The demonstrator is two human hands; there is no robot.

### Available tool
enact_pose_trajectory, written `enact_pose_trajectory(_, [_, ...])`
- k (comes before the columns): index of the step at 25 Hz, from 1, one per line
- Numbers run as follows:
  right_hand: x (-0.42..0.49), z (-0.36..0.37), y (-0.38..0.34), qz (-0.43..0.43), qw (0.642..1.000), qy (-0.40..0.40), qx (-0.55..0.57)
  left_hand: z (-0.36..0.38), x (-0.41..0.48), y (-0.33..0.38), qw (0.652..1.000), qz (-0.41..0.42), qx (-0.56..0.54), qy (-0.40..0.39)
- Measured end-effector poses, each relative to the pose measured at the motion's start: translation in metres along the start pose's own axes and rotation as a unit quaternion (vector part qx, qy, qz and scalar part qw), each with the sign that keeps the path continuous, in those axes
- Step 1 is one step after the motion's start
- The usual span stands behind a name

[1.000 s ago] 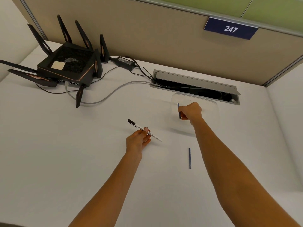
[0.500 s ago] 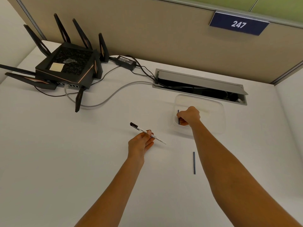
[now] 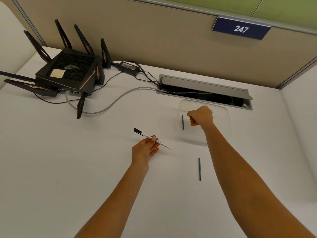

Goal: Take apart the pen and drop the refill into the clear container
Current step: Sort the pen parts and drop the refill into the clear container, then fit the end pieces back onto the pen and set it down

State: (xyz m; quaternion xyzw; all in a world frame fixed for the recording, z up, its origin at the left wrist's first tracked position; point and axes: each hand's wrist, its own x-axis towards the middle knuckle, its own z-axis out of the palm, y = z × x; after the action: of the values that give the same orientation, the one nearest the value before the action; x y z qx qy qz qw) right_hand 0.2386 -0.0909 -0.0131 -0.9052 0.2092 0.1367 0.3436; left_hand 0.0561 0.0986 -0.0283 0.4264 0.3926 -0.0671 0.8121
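Refill (image 3: pixel 182 122) is out of the right hand (image 3: pixel 200 115) now, lying in the clear container (image 3: pixel 227 121) just left of that curled, empty fist | left hand (image 3: pixel 145 148) pinches pen (image 3: pixel 151 138) | drop looks done

Blue sign (image 3: pixel 241 29) on partition reads "247" (white digits); print on pen (image 3: pixel 152 139) too small to read.

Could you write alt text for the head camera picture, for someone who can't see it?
Over a white desk, a person's right hand hangs loosely closed above a clear container with a thin blue refill inside. The left hand holds a white pen with a black cap; another blue stick lies on the desk.
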Motion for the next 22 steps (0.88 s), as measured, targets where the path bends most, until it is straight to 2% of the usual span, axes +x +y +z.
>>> enact_pose_trajectory(6, [-0.059,-0.05,0.021,-0.089,0.992,0.051,0.069,0.005,-0.008,-0.006,1.0,0.0,-0.004,0.002])
enact_pose_trajectory(11, [-0.106,-0.058,0.077,-0.054,0.994,0.051,0.074,0.013,-0.021,-0.012,1.0,0.005,0.001,-0.005])
enact_pose_trajectory(17, [-0.134,-0.018,0.129,-0.001,0.997,-0.008,-0.076,0.017,-0.04,-0.022,1.0,0.013,0.005,-0.019])
enact_pose_trajectory(22, [-0.157,0.012,0.147,-0.009,0.99,-0.003,-0.141,0.015,-0.054,-0.028,1.0,0.015,0.005,-0.009])
